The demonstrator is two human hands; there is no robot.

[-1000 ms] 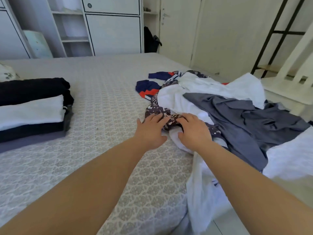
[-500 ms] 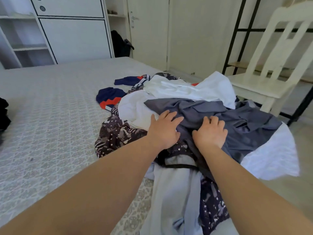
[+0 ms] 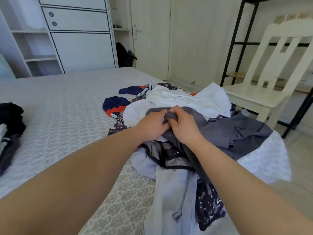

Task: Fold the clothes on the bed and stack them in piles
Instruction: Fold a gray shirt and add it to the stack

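both hands meet on the grey garment [image 3: 237,133] at the top of the unfolded heap, which sits at the right edge of the bed [image 3: 59,116]. the left hand [image 3: 152,125] and the right hand [image 3: 183,127] touch knuckle to knuckle, fingers curled, each gripping a bunched fold of the grey cloth between them. under and behind the grey garment lie white clothes [image 3: 194,99], a dark patterned piece [image 3: 208,204] and a pale blue garment [image 3: 171,192] — the last two hang over the near edge of the bed. a navy and orange top [image 3: 115,106] lies just left of the heap. at the left edge of the bed stands the folded pile [image 3: 10,126] (dark pieces mostly, only partly in view). a cream chair [image 3: 264,92] stands beside the bed's right edge.
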